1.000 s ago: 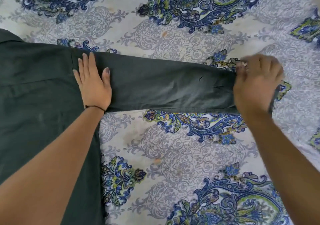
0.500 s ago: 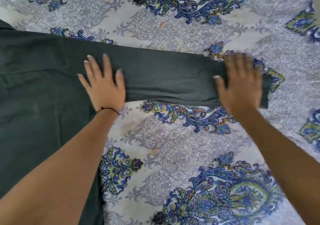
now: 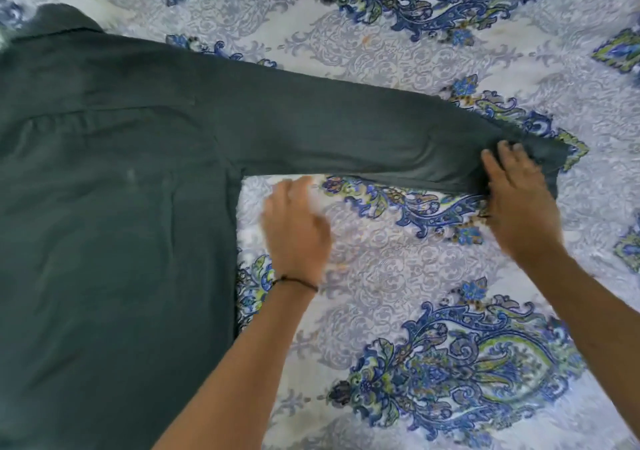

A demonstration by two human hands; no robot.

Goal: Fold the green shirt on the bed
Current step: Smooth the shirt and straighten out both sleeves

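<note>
- Green shirt (image 3: 114,207) lies flat, sleeve (image 3: 346,138) stretched rightward across the patterned bedsheet (image 3: 398,276).
- Your right hand (image 3: 519,200) presses the cuff, fingers spread.
- Your left hand (image 3: 298,228), open and empty, hovers over bare sheet.

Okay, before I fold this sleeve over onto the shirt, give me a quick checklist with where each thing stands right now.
1. Green shirt body flat on the bedsheet: ok.
2. Sleeve stretched straight: ok, small wrinkle near the cuff.
3. Right hand on the cuff end: ok; firm grip: cannot tell.
4. Left hand pinning the shoulder: not ok, it is off the shirt, over the bedsheet.
5. Collar flat: cannot tell, at frame edge.
</note>
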